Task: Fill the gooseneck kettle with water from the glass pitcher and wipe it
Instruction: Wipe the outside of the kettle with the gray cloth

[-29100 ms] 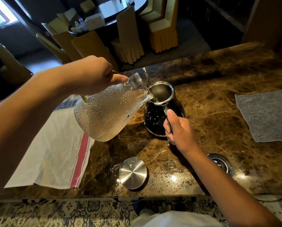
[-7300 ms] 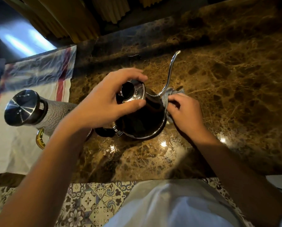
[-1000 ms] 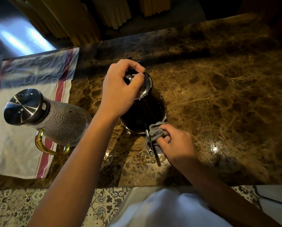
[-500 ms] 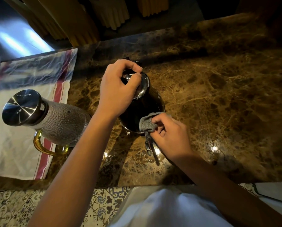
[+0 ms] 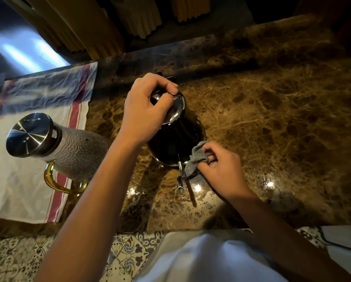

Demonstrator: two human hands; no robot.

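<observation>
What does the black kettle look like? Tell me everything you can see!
The kettle is dark, glossy and round-bodied, standing upright on the brown marble counter. Its shiny metal lid is on, and the left hand pinches the knob on top. A thin silvery gooseneck spout comes off the near side, pointing toward the person. The right hand presses a small grey cloth against the body beside the spout. A bit of black handle peeks out behind the left hand.

Kettle point(image 5: 176, 139) as landmark: bare marble counter point(image 5: 282, 119) to its right (open passage); glass pitcher point(image 5: 68, 151) on striped towel point(image 5: 17, 190) blocks its left.
</observation>
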